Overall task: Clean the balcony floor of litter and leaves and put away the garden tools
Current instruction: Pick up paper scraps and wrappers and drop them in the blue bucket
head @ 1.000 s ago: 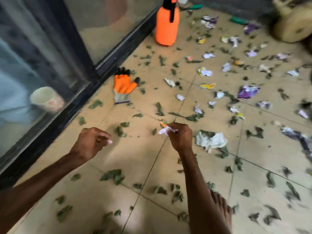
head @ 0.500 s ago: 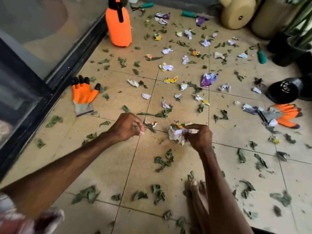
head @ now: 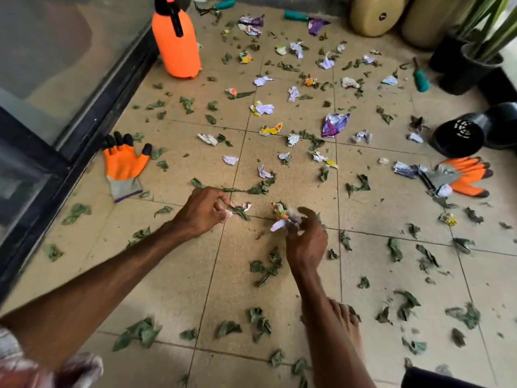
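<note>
Left hand (head: 205, 210): pinches small white paper scrap (head: 228, 214).
Right hand (head: 306, 242): grips crumpled white-and-orange paper wad (head: 280, 217).
Crumpled printed wrapper (head: 241, 205): we find it just right of Left hand.

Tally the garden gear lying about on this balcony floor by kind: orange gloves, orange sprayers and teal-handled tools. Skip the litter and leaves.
Orange gloves: 2
Orange sprayer: 1
Teal-handled tools: 3
Total: 6

Sprayer (head: 176, 46): orange, black top. Glove (head: 125, 166): orange, black fingertips, grey cuff. Leaves (head: 264, 268) green; floor tiles (head: 167, 275) beige.
</note>
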